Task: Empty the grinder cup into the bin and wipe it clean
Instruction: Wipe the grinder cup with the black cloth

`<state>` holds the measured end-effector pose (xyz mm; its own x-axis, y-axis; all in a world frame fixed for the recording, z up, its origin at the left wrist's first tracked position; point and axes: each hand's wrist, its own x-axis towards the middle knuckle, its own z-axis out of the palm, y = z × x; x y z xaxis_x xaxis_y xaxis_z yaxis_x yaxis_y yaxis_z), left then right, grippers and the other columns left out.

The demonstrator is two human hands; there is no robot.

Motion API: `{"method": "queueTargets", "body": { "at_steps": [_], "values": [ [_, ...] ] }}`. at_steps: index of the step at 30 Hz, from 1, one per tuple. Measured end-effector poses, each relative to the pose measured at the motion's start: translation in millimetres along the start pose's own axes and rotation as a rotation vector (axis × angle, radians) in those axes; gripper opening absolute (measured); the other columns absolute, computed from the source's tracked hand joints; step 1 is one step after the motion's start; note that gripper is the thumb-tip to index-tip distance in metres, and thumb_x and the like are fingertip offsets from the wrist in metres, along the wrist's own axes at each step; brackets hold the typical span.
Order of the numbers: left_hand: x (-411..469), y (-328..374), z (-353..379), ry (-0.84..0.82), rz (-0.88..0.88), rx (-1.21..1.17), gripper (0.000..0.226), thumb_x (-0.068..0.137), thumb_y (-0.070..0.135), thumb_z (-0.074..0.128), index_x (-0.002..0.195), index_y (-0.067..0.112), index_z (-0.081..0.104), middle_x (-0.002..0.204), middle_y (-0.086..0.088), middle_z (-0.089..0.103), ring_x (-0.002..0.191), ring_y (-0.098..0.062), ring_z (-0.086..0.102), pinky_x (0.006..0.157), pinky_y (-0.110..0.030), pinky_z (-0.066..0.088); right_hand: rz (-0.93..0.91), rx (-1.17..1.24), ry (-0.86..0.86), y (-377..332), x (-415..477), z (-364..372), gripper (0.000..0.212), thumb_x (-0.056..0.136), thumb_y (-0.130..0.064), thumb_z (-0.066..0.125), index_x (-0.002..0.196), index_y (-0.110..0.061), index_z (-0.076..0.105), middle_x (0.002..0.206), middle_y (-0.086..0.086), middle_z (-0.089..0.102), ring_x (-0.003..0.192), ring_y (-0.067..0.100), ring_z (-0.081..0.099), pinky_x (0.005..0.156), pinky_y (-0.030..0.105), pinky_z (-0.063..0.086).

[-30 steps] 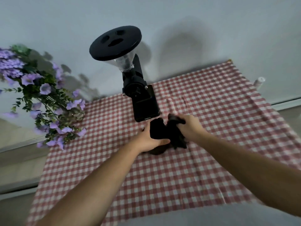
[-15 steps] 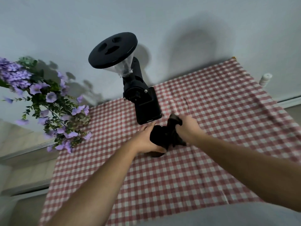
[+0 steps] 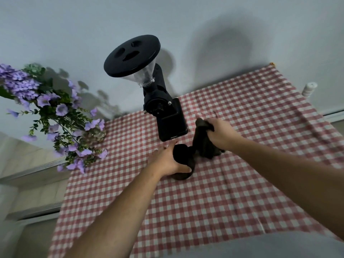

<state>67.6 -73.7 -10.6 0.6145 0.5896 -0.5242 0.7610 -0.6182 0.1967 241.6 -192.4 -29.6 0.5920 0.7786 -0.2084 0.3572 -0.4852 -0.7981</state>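
Note:
The black grinder cup (image 3: 183, 158) is held just above the red-checked tablecloth (image 3: 204, 202), in front of the black coffee grinder (image 3: 163, 107). My left hand (image 3: 165, 161) grips the cup from its left side. My right hand (image 3: 219, 134) clutches a dark cloth (image 3: 202, 144) to the right of the cup. The cloth hangs down from the fist and its lower end touches the cup's right side. The cup's inside is too dark to make out.
A bunch of purple flowers (image 3: 55, 116) stands at the table's left edge. A small white bottle (image 3: 309, 89) sits at the far right by the wall. The grinder's wide black hopper lid (image 3: 132, 54) sticks up towards me.
My right hand has pulled up and to the right with the cloth, away from the cup. The left hand keeps its grip on the cup. The camera moved a little closer.

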Motion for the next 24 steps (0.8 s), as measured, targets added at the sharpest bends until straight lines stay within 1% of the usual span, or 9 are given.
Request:
{"method": "queueTargets", "body": {
  "at_steps": [2,5,7,10,13,16,19,21,24],
  "values": [
    [-6.4,-2.2,4.2,0.057,-0.042,0.011,0.119,0.055,0.074,0.073,0.150,0.040,0.011,0.148,-0.006,0.040,0.127,-0.030,0.047,0.095,-0.049,0.048,-0.031,0.115,-0.067,-1.6,-10.4,19.0,0.031,0.092,-0.008,0.044,0.116,-0.023,0.055,0.091,-0.002,0.064,0.071,0.007,0.060,0.049,0.016,0.042],
    [-14.4,-6.0,9.6,0.036,-0.111,0.094,0.127,0.053,0.076,0.072,0.150,0.042,-0.002,0.147,-0.010,0.037,0.120,-0.030,0.050,0.088,-0.041,0.049,-0.067,0.022,-0.314,3.5,-25.7,41.5,0.037,0.092,-0.004,0.039,0.122,-0.021,0.051,0.100,0.001,0.062,0.081,0.012,0.059,0.060,0.020,0.047],
    [-16.0,-7.7,6.1,-0.005,-0.087,0.091,0.133,0.053,0.064,0.081,0.150,0.044,-0.008,0.156,-0.010,0.021,0.131,-0.034,0.040,0.096,-0.044,0.047,-0.053,-0.019,-0.356,4.8,-28.1,39.1,0.038,0.092,-0.005,0.037,0.126,-0.018,0.048,0.101,-0.001,0.058,0.087,0.014,0.057,0.067,0.022,0.049],
    [-17.7,-9.0,-3.6,-0.012,0.018,0.084,0.138,0.056,0.041,0.090,0.149,0.046,-0.011,0.162,-0.004,-0.007,0.143,-0.034,0.023,0.103,-0.046,0.044,-0.021,-0.036,-0.409,8.1,-36.8,36.2,0.034,0.091,-0.008,0.040,0.122,-0.020,0.046,0.091,-0.008,0.054,0.083,0.010,0.056,0.060,0.019,0.045],
    [-20.6,-13.7,-6.2,0.014,0.037,0.052,0.138,0.056,0.041,0.090,0.149,0.046,-0.010,0.161,0.001,-0.017,0.147,-0.032,0.013,0.106,-0.049,0.040,0.013,-0.005,-0.437,13.7,-49.5,35.2,0.023,0.090,-0.008,0.043,0.104,-0.024,0.053,0.088,-0.006,0.057,0.077,0.009,0.057,0.053,0.017,0.043],
    [-22.0,-14.2,2.6,0.042,-0.033,-0.084,0.136,0.053,0.061,0.085,0.151,0.042,-0.008,0.162,-0.004,-0.006,0.146,-0.034,0.014,0.110,-0.051,0.034,0.082,0.240,-0.168,11.7,-45.7,39.0,0.030,0.092,-0.008,0.043,0.116,-0.024,0.049,0.094,-0.007,0.058,0.080,0.007,0.058,0.056,0.017,0.045],
    [-21.4,-8.6,14.8,0.140,-0.082,-0.273,0.124,0.056,0.062,0.083,0.151,0.028,0.010,0.154,-0.007,0.023,0.138,-0.032,0.029,0.106,-0.045,0.039,0.054,0.450,-0.038,1.9,-49.6,59.9,0.033,0.091,-0.005,0.045,0.113,-0.030,0.041,0.096,-0.014,0.057,0.087,0.007,0.061,0.056,0.014,0.049],
    [-21.1,-8.7,17.7,0.195,-0.132,-0.338,0.123,0.056,0.057,0.085,0.149,0.021,0.014,0.149,-0.008,0.032,0.133,-0.029,0.038,0.102,-0.046,0.044,-0.021,0.397,-0.073,8.2,-61.6,76.5,0.040,0.088,0.001,0.043,0.112,-0.031,0.040,0.106,-0.013,0.055,0.101,0.009,0.057,0.066,0.012,0.048],
    [-20.3,-13.7,19.5,0.205,-0.142,-0.352,0.125,0.054,0.056,0.088,0.149,0.019,0.015,0.148,-0.007,0.036,0.130,-0.027,0.041,0.100,-0.044,0.047,-0.009,0.000,-0.286,22.4,-65.4,79.0,0.051,0.088,0.000,0.044,0.135,-0.019,0.036,0.128,0.004,0.051,0.113,0.019,0.053,0.085,0.024,0.049]
  ]
}}
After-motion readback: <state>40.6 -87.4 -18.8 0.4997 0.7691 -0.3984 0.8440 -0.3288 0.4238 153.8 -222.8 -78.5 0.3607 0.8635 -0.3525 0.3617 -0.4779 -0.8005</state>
